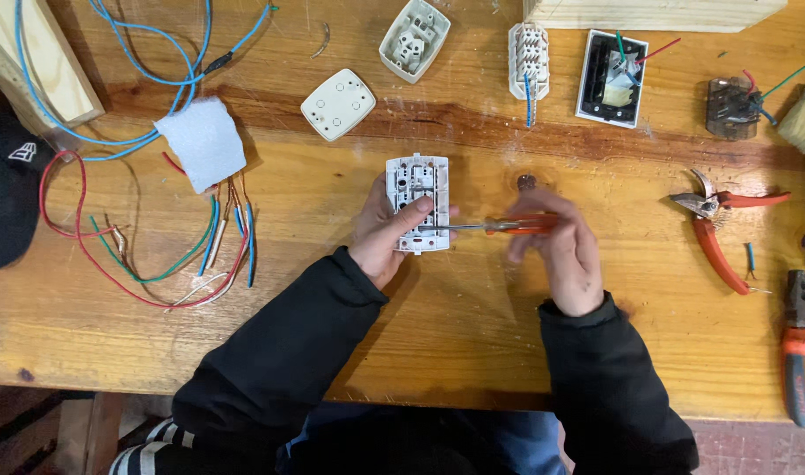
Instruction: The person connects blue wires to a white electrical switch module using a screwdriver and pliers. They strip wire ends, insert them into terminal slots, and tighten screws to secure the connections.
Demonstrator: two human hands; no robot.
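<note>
Over the table (pixel 473 352), the left hand (pixel 386 236) grips the white switch module (pixel 417 204) while the right hand (pixel 556 244) closes on an orange screwdriver (pixel 499 226), tip at a terminal (no wires attached yet); loose wires (pixel 156 255) lie well apart.

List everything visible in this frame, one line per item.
switch module: 1, white, table centre, held by left hand
screwdriver: 1, orange handle, in right hand, tip on module
cover plate: 1, white, upper middle
socket parts: 2, white, top centre
black-framed switch: 1, top right
loose wires: several, red, blue, green, left
foam pad: 1, white, left
pruning shears: 1, red, right
pliers: 1, orange and blue, right edge
cap: 1, black, left edge
table: 1, wooden
left hand: 1
right hand: 1
</note>
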